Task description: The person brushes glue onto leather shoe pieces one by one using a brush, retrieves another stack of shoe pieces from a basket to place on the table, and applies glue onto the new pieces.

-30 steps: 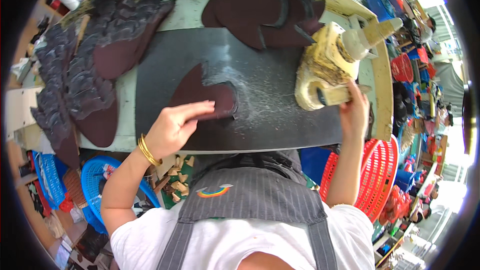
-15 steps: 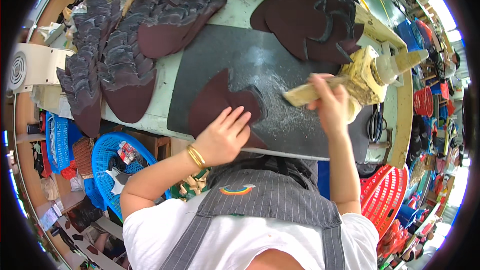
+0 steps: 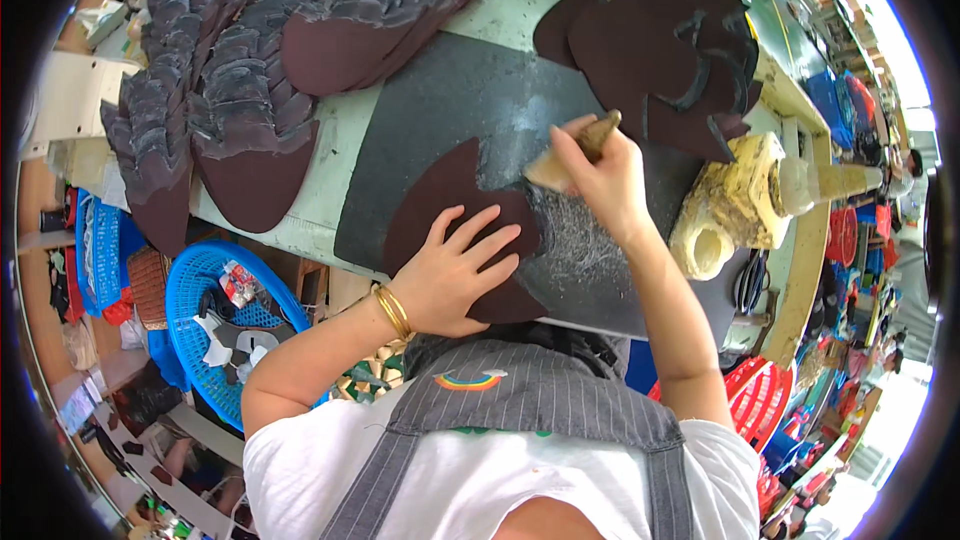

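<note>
A curved dark maroon sheet piece (image 3: 420, 220) with a notched edge lies on a black mat (image 3: 400, 130) in front of me. My left hand (image 3: 455, 275) rests flat on it with the fingers spread, a gold bangle at the wrist. Gripped in my right hand (image 3: 612, 185) is a pale, broad brush (image 3: 548, 172), its tip down by the piece's notched right edge. My fingers partly cover its handle. Whitish smears and streaks mark the mat around the brush.
A yellowed, crusted glue bottle (image 3: 745, 185) with a nozzle stands at the right. Overlapping maroon pieces with grey-coated edges (image 3: 255, 180) fill the back left; another stack (image 3: 640, 45) lies back right. A blue basket (image 3: 180, 325) and a red basket (image 3: 760, 395) stand below the table.
My right hand has moved left with the brush, away from the bottle to the piece's edge. My left hand's fingers have spread wider, and the piece lies flatter under them.
</note>
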Demonstrator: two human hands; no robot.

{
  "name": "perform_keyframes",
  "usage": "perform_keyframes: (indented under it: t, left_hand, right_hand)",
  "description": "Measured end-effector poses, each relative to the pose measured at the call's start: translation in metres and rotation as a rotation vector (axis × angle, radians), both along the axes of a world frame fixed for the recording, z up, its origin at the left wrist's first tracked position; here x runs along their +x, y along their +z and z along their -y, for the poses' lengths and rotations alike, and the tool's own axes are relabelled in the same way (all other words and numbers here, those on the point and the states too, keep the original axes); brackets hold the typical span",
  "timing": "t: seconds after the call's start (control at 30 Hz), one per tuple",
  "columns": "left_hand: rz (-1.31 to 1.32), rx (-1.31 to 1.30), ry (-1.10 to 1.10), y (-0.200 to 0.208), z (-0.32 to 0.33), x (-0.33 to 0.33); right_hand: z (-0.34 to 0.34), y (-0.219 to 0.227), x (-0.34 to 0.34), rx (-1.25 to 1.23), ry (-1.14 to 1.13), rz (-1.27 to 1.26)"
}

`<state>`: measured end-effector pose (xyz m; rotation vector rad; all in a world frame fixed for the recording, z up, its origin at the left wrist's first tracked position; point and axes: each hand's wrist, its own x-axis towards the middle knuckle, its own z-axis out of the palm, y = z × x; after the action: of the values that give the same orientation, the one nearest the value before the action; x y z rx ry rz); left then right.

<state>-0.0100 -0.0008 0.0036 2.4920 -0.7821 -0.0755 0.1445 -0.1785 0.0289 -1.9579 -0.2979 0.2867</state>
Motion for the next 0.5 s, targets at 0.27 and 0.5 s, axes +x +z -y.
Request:
perform_keyframes:
  t: [0.27, 0.5]
  left_hand:
    - [0.075, -0.07, 0.01, -0.012, -0.007, 0.003]
    - [0.103, -0.067, 0.022, -0.01, -0.016, -0.003]
  right_hand:
    - [0.051, -0.008, -0.059, 0.025, 0.051, -0.109]
    - [0.04, -0.004, -0.067, 0.189, 0.009, -0.245]
